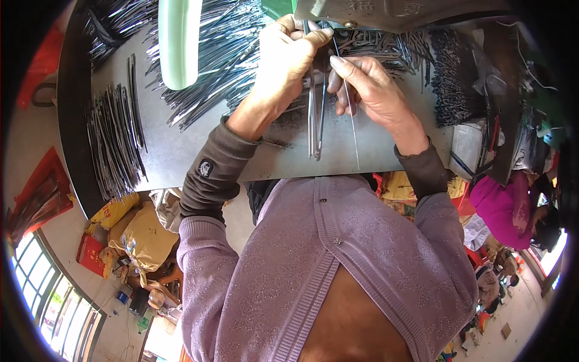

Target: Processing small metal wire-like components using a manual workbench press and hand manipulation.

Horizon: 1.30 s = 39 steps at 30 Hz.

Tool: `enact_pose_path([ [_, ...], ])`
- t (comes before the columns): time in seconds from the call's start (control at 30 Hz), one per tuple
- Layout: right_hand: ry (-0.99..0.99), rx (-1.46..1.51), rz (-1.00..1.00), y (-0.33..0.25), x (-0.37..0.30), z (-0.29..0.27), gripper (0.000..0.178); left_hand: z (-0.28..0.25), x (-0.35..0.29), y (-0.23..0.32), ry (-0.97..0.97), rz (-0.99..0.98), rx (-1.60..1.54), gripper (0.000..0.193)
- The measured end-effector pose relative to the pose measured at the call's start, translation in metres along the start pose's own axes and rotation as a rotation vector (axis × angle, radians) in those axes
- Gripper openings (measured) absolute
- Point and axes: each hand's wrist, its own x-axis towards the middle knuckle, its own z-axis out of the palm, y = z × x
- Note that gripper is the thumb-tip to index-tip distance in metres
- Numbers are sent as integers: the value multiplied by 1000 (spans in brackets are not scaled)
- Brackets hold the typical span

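Observation:
My left hand (283,57) is closed at the front of the machine (368,13), pinching long thin dark strips (312,120) that hang down over the table's near part. My right hand (371,87) is just to its right, thumb and fingers pinched on a thin wire-like rod (354,133) that runs down toward the table edge. The upper ends of what both hands hold are partly hidden by fingers and the machine. Behind my left hand lies a wide pile of similar dark strips (211,66).
The metal table (175,163) carries a row of strips (114,139) at left and a dense dark bundle (455,78) at right. A pale green curved arm (179,45) juts over the pile. Beyond the right edge sits a person in magenta (500,208). A yellow sack (145,235) stands below left.

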Motion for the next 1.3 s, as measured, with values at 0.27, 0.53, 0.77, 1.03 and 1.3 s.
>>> enact_pose_path([
  [0.27,-172,-154,47,33,-35,11,42,-2,3,7,-58,-47,11,11],
  [0.53,370,-707,-369,41,-55,-10,15,-8,6,9,-128,-57,50,7],
  [0.77,446,-1246,-695,38,-28,-50,22,-125,-22,70,286,419,813,28],
  [1.03,399,-1427,-936,20,-4,-43,13,-103,-120,31,20,505,1337,22],
  [1.3,417,-1308,-796,25,-18,-46,14,-78,-118,-16,-53,633,1414,16],
])
